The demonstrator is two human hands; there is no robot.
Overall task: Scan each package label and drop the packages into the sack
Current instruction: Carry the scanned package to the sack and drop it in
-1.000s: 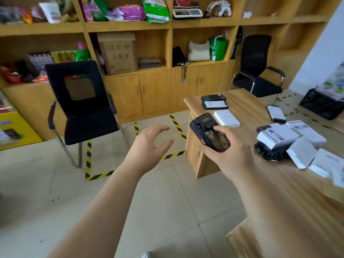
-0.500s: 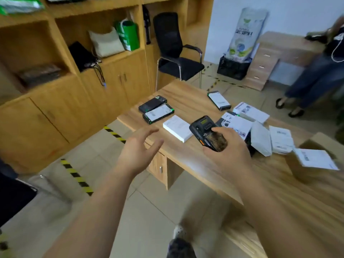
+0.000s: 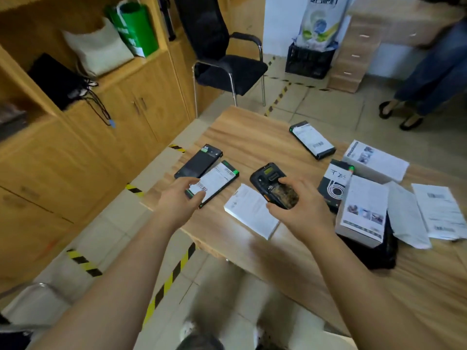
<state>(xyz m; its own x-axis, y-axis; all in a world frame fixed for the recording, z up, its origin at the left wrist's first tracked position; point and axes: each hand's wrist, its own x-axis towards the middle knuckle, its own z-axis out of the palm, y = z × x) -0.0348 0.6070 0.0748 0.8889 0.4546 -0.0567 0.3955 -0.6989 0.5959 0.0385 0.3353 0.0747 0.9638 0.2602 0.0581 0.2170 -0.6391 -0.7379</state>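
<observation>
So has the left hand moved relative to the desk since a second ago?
Yes. The left hand was out over the floor, short of the wooden desk; now it reaches over the desk's near corner onto the black labelled package.

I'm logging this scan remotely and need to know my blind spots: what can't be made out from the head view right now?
- Sack: not in view anywhere.
- Label print on the black box under the left hand: blurred, partly covered by the fingers.
- Scanner screen: too small, and the right hand wraps its lower body.
- Black parcel: mostly hidden under the white box.
- Papers at the right edge: cut off.
</observation>
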